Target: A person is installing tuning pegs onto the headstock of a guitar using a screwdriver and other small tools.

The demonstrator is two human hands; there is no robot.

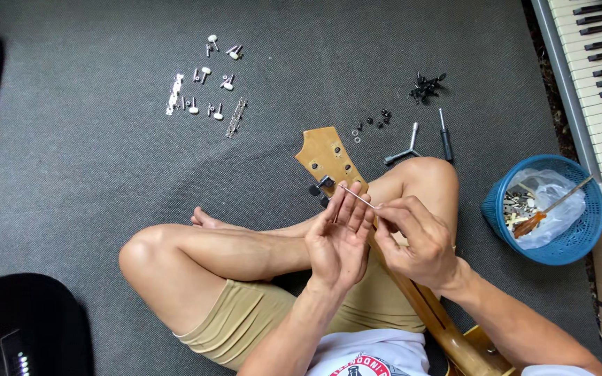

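A wooden guitar neck (419,306) lies across my lap, its headstock (325,157) pointing away over the grey carpet. Black tuning pegs (318,188) stick out of the headstock's left side. My left hand (336,240) is raised palm-up just below the headstock, fingers loosely curled and touching a thin metal rod (357,196). My right hand (419,240) pinches the rod's near end between thumb and fingers. The rod slants up-left toward the headstock.
White-knobbed tuner parts (207,87) lie scattered on the carpet at far left. Small black screws and washers (426,87), a screwdriver (446,136) and a metal wrench (404,150) lie beyond my knee. A blue basket (499,209) with hardware stands right, beside a keyboard (593,76).
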